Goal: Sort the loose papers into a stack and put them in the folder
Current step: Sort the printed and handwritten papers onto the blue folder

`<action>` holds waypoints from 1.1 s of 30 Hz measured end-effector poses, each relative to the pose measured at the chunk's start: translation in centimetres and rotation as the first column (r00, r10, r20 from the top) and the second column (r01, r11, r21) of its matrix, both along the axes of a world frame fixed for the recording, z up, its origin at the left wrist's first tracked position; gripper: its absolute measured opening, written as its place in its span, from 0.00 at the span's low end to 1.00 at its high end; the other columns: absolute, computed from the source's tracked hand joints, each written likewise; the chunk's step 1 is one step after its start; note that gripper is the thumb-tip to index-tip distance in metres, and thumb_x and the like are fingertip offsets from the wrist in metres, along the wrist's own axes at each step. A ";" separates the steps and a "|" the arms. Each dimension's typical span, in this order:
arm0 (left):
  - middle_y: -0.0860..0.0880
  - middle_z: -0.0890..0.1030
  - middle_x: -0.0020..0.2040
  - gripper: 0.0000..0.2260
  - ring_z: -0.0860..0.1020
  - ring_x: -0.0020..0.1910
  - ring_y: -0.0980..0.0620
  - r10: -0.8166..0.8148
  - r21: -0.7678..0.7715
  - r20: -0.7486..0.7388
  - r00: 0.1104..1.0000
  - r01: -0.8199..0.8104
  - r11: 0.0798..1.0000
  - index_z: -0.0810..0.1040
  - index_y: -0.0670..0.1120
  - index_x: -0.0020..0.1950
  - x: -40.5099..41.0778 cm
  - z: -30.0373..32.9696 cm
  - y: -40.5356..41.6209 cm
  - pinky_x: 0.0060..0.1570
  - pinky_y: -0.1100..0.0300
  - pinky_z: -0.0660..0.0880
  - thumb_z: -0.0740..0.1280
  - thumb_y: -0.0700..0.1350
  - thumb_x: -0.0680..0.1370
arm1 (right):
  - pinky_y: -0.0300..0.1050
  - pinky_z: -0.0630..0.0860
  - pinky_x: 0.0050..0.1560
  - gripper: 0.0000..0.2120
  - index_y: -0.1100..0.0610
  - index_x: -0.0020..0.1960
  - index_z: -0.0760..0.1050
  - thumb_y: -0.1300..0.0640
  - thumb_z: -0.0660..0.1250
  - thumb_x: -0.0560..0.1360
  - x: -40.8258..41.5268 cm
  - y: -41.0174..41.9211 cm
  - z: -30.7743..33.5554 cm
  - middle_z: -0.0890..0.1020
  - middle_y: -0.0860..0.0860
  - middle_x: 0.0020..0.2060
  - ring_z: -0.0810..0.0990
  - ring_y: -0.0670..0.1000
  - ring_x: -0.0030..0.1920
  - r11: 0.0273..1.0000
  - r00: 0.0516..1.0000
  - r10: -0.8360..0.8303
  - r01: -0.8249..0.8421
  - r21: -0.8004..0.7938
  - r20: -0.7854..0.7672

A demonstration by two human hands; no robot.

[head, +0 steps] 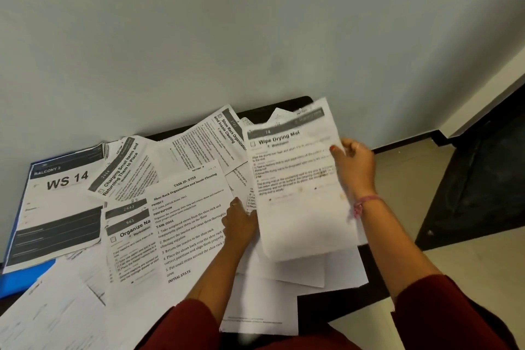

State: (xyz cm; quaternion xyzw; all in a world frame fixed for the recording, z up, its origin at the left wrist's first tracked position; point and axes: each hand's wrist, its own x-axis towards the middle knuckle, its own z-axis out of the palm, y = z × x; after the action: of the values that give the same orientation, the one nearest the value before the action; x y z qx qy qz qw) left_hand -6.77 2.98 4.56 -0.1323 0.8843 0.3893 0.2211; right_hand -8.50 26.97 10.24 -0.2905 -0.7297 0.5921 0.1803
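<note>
Several loose printed papers (187, 224) lie fanned across a dark table. My right hand (353, 163) pinches the right edge of a sheet headed "Wipe Drying Mat" (298, 187), lifted and blurred above the pile at the right. My left hand (238, 221) sits under that sheet's left edge, its fingers on the papers below; its grip is partly hidden. A blue folder (25, 278) lies at the far left, beneath a "WS 14" sheet (61, 204).
The dark table (335, 304) stands against a pale wall (227, 37). A tiled floor (412, 176) and a black object (477, 193) are to the right. More white sheets (56, 315) overhang the near left edge.
</note>
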 end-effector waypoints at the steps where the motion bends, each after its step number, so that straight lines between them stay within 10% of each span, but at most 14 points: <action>1: 0.40 0.73 0.65 0.25 0.70 0.64 0.38 0.006 0.031 0.012 1.000 -0.006 1.000 0.66 0.40 0.68 0.0 0.5 -0.2 0.64 0.47 0.66 0.62 0.51 0.76 | 0.47 0.81 0.44 0.08 0.60 0.54 0.79 0.61 0.68 0.75 0.4 -0.2 -1.6 0.84 0.54 0.45 0.83 0.49 0.41 0.994 0.998 -0.009 0.015 -0.106 0.062; 6: 0.41 0.70 0.69 0.26 0.70 0.67 0.43 0.037 0.120 0.027 0.999 -0.040 0.992 0.60 0.41 0.74 -0.3 0.1 -0.5 0.67 0.50 0.67 0.64 0.45 0.79 | 0.39 0.76 0.30 0.10 0.64 0.56 0.79 0.65 0.67 0.76 3.1 -1.5 -7.8 0.84 0.57 0.45 0.81 0.49 0.33 0.927 0.954 -0.052 0.157 -0.341 0.296; 18: 0.46 0.74 0.56 0.25 0.71 0.54 0.52 0.146 0.283 0.156 0.977 -0.185 0.941 0.65 0.39 0.71 -0.2 -0.2 1.2 0.58 0.61 0.67 0.68 0.43 0.77 | 0.37 0.74 0.31 0.11 0.61 0.58 0.79 0.63 0.65 0.76 3.5 -1.2 -9.4 0.83 0.57 0.51 0.81 0.52 0.42 0.981 0.891 -0.108 0.166 -0.096 0.440; 25: 0.43 0.84 0.47 0.05 0.82 0.43 0.46 0.148 0.366 0.225 0.963 -0.224 0.903 0.81 0.44 0.41 -0.1 -0.9 1.9 0.47 0.52 0.78 0.68 0.42 0.77 | 0.32 0.73 0.28 0.11 0.62 0.59 0.74 0.64 0.65 0.76 4.3 -1.5 -9.2 0.82 0.58 0.55 0.80 0.51 0.43 0.999 0.908 -0.037 0.031 0.020 0.418; 33: 0.45 0.81 0.56 0.11 0.78 0.53 0.48 0.092 0.412 0.211 0.973 -0.174 0.895 0.78 0.40 0.60 1.1 -1.2 3.1 0.54 0.58 0.73 0.62 0.35 0.79 | 0.41 0.77 0.38 0.08 0.62 0.54 0.78 0.64 0.62 0.77 5.0 -2.7 -10.3 0.78 0.58 0.51 0.79 0.57 0.51 0.967 0.915 0.020 -0.120 0.224 0.404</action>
State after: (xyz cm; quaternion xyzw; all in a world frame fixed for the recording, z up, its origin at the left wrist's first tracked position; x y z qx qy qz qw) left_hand -5.72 6.12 3.40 -0.1766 0.7418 0.5737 0.2991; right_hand -3.51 24.24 -0.04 -0.3540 -0.8283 0.4324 0.0408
